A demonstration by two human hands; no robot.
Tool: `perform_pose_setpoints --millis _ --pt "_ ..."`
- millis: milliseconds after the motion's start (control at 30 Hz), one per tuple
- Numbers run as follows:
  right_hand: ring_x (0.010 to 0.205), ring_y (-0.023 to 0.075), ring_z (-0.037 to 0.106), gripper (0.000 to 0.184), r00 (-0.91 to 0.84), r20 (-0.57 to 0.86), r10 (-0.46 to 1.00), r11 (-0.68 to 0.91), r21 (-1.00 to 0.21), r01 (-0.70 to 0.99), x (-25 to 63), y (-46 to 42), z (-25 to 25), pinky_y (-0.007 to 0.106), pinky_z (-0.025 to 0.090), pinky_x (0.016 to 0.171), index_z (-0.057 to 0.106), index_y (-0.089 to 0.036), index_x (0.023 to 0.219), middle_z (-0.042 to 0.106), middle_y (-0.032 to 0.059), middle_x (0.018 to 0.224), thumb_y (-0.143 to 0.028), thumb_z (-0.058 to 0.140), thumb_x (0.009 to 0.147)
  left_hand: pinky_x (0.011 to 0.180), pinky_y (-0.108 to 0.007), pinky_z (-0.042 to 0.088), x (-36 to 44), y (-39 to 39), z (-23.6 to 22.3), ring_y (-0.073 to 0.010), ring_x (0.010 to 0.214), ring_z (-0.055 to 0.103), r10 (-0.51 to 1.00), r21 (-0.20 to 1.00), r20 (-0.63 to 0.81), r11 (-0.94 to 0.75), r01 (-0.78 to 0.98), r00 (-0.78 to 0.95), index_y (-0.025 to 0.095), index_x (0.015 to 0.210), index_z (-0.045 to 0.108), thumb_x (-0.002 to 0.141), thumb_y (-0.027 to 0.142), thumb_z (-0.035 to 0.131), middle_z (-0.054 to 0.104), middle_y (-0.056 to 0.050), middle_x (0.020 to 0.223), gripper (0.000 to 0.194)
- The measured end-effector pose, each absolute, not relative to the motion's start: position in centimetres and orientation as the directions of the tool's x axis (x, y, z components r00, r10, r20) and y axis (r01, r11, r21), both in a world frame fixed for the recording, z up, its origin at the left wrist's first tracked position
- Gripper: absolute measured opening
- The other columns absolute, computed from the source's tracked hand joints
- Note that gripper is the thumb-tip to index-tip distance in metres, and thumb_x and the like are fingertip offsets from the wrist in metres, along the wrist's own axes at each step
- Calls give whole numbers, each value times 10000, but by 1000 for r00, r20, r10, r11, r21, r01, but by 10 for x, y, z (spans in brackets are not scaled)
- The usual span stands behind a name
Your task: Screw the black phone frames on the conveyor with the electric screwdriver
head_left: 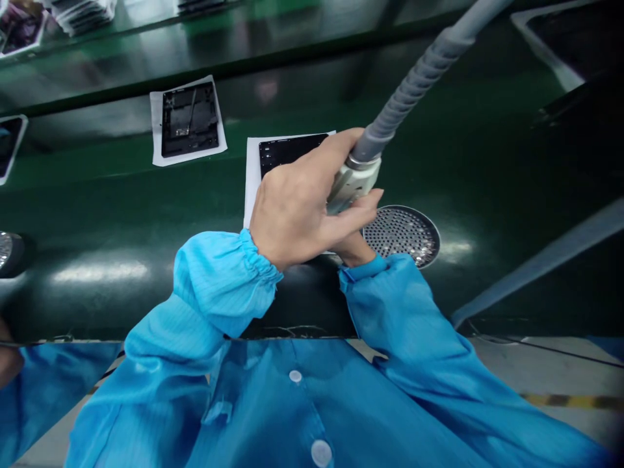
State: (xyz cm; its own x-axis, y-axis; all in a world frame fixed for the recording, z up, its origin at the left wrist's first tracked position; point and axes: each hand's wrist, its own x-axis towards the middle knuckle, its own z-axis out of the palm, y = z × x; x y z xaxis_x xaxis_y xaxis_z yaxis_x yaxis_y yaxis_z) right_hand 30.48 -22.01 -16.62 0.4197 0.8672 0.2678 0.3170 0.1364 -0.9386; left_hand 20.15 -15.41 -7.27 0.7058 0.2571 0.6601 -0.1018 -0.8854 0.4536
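My left hand [297,205] is closed, its thumb and index finger around the pale body of what looks like an electric screwdriver [355,182]. From the tool's top, a ribbed grey sleeve and cord [409,88] rise to the upper right. The tool's lower end is hidden behind the hand. Beneath it, only the wrist side of my right hand [353,250] shows; its fingers are out of sight. Under both hands lies a black tablet-like casing [287,151] on a white sheet [252,175], largely covered. A round perforated metal dish [402,234] with shiny small bits sits beside my right wrist.
Farther left, an opened black device [190,120] with visible inner parts rests on white paper. Another device [8,146] lies at the left edge. A raised green shelf [273,39] runs along the back. A grey bar [541,263] slants at right. A neighbour's blue sleeve [63,383] shows lower left.
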Motion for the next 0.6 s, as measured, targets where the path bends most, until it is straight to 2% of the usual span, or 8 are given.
perform_pose_setpoints --millis 133,233,300,367,433,500,600 --pt "930 173 604 549 455 333 826 275 -942 191 301 -219 -151 328 498 928 532 -182 762 607 78 863 -719 428 795 795 -266 573 198 -156 -68 -146 908 689 276 432 625 -901 -29 730 165 1168 552 876 374 579 679 -2 1031 360" --pt "764 143 610 438 422 308 853 258 -950 173 298 -220 -147 302 545 783 537 -187 741 621 39 774 -597 683 689 893 -286 558 186 -155 -67 -163 1043 663 264 446 619 -894 -54 740 175 1210 546 902 390 562 666 -22 1126 376" --pt "632 124 588 399 450 258 855 220 -966 136 295 -219 -149 287 547 645 553 -188 746 602 2 671 -499 775 631 921 -298 550 174 -151 -74 -180 1081 649 271 460 651 -884 -84 709 154 1202 560 894 362 592 671 -49 1142 373" --pt "508 110 548 386 505 204 838 197 -978 70 291 -216 -151 274 513 519 574 -183 759 561 -31 569 -464 797 616 885 -300 560 161 -145 -88 -175 1013 670 342 476 668 -879 -27 661 153 1122 609 907 316 578 695 -56 1081 271" --pt "445 106 528 372 568 172 805 194 -981 23 289 -212 -151 271 487 465 601 -172 794 544 -48 517 -417 811 609 807 -279 565 151 -139 -111 -148 872 683 392 467 659 -882 60 642 161 980 654 928 269 536 715 -40 935 168" --pt "421 104 525 334 648 183 739 222 -975 21 291 -211 -146 269 479 453 622 -166 825 544 -56 498 -343 811 615 758 -272 556 146 -135 -137 -142 789 661 331 402 584 -911 90 741 159 893 668 928 259 526 705 -40 841 177" --pt "416 102 529 231 753 245 610 266 -959 96 300 -221 -134 267 479 456 635 -175 817 547 -61 489 -251 775 649 733 -321 547 143 -132 -171 -186 808 627 183 256 425 -964 76 886 151 925 679 923 291 520 682 -84 867 212"
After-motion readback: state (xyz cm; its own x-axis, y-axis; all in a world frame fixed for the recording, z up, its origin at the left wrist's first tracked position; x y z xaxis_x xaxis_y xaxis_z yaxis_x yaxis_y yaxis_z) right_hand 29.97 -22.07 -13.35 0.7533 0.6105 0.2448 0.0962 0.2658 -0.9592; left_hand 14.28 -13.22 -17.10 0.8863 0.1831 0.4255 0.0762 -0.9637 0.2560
